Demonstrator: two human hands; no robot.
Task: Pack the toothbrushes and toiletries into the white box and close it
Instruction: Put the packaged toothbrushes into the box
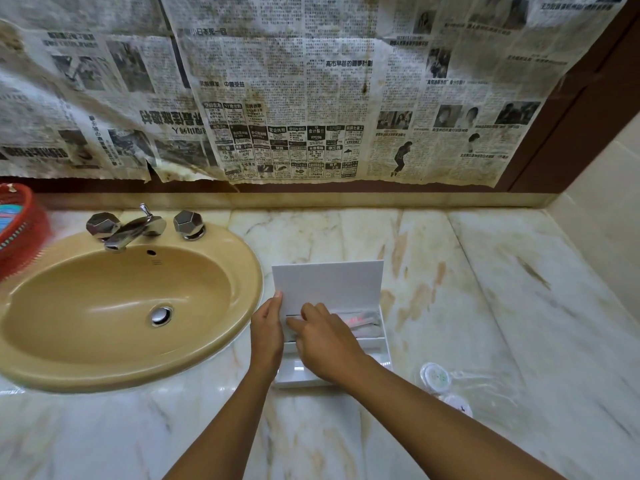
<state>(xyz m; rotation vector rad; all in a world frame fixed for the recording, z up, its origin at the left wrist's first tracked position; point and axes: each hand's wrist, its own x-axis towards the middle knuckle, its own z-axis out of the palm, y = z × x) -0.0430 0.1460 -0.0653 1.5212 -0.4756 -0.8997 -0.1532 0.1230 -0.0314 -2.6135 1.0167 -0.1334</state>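
Overhead — newsprint (277,81), "RM299" legible.

White box (379,341) open (wrapped toothbrushes (362,322) inside).

Glossy veined marble counter (485,271), shiny chrome tap (133,230), glazed sink (52,362), matt white box (329,282)

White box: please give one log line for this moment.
white box: lid up | left hand: at box's left edge | right hand: inside box
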